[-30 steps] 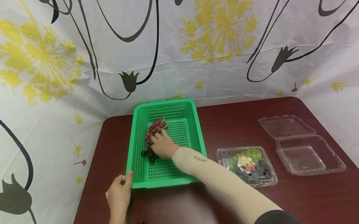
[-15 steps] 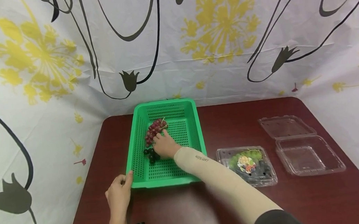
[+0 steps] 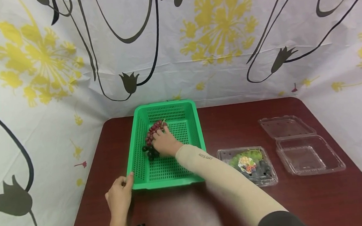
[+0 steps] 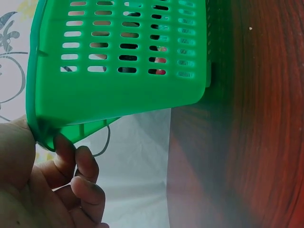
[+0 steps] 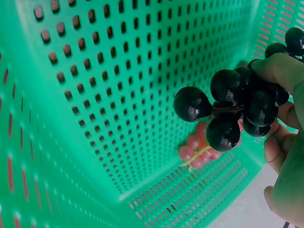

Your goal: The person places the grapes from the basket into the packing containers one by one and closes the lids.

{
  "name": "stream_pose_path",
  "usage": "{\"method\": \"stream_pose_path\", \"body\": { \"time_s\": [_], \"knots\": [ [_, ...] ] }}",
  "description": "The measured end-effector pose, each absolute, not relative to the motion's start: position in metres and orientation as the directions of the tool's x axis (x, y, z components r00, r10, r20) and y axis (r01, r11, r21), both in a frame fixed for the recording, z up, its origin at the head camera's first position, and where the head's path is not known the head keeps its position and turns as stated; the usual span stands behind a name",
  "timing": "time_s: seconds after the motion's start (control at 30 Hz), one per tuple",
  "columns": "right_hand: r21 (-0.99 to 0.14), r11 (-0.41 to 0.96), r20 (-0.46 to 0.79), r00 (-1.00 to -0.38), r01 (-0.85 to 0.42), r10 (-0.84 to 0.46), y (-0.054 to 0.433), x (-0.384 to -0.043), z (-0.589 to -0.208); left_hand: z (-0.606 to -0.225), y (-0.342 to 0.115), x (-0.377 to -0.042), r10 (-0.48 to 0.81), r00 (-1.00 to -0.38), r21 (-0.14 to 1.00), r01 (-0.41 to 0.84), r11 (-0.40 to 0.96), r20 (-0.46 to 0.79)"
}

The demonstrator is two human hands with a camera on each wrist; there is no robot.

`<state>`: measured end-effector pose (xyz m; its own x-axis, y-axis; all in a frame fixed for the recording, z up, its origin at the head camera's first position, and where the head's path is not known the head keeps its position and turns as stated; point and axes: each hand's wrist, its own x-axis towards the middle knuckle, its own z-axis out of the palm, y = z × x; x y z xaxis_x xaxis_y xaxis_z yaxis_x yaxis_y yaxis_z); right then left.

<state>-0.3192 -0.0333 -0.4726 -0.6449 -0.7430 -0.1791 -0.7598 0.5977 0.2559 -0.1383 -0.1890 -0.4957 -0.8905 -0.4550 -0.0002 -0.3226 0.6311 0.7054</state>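
A flowered cloth (image 3: 170, 47) hangs behind the green basket (image 3: 168, 184), and a dark red table (image 3: 232, 127) lies under it. Well to the basket's right is a see-through box (image 3: 310, 158) with its lid laid back; between that and the basket sits a lidded box (image 3: 269, 182) holding green grapes (image 3: 254, 154).

The left hand (image 3: 120, 196) is at the basket's near left corner, thumb and fingers clamped on the rim. A firm, level hold there should stop the basket sliding or tipping. The right hand (image 3: 165, 142) reaches inside, just left of the basket's middle. Red grapes (image 3: 152, 130) lie in the basket's left half, close by its fingers.

The black grapes (image 5: 259, 107) are in the basket too, nearer its front than the red ones, pinched between the right thumb and fingers; whether they touch its floor I cannot tell. A light pinch near the stem looks safest: squeezing could bruise or loosen berries, and any shift should be slow, without pressing on the red bunch.
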Motion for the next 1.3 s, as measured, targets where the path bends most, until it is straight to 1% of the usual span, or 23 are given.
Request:
{"method": "stream_pose_path", "body": {
  "time_s": [0.23, 0.4, 0.5, 0.63, 0.77, 0.97, 1.13, 1.23, 1.3],
  "knots": [
    [0.273, 0.613, -0.166, -0.664, -0.742, -0.73, -0.027, -0.316, -0.456, -0.495, -0.187, -0.138, -0.456, -0.89, 0.706, -0.315, 0.634, 0.012],
    [0.275, 0.608, -0.131, -0.655, -0.745, -0.744, -0.023, -0.311, -0.449, -0.495, -0.185, -0.138, -0.461, -0.888, 0.678, -0.339, 0.652, 0.0],
    [0.287, 0.593, -0.099, -0.639, -0.752, -0.762, -0.019, -0.309, -0.445, -0.494, -0.183, -0.137, -0.468, -0.884, 0.65, -0.349, 0.675, 0.01],
    [0.309, 0.581, -0.03, -0.618, -0.753, -0.785, -0.014, -0.307, -0.436, -0.492, -0.183, -0.136, -0.471, -0.882, 0.606, -0.362, 0.709, 0.024],
    [0.293, 0.601, 0.006, -0.627, -0.744, -0.779, -0.008, -0.306, -0.42, -0.488, -0.182, -0.137, -0.47, -0.882, 0.581, -0.363, 0.729, 0.037],
    [0.231, 0.632, 0.041, -0.642, -0.739, -0.766, 0.002, -0.304, -0.398, -0.482, -0.179, -0.135, -0.493, -0.859, 0.556, -0.343, 0.757, 0.14],
    [0.207, 0.64, 0.128, -0.628, -0.74, -0.767, 0.012, -0.304, -0.384, -0.471, -0.173, -0.132, -0.514, -0.825, 0.572, -0.31, 0.76, 0.236],
    [0.192, 0.64, 0.183, -0.613, -0.744, -0.768, 0.02, -0.302, -0.375, -0.465, -0.168, -0.131, -0.512, -0.803, 0.61, -0.249, 0.753, 0.305],
    [0.186, 0.646, 0.209, -0.613, -0.74, -0.762, 0.025, -0.302, -0.368, -0.461, -0.163, -0.132, -0.5, -0.792, 0.647, -0.18, 0.74, 0.351]
  ]
}}
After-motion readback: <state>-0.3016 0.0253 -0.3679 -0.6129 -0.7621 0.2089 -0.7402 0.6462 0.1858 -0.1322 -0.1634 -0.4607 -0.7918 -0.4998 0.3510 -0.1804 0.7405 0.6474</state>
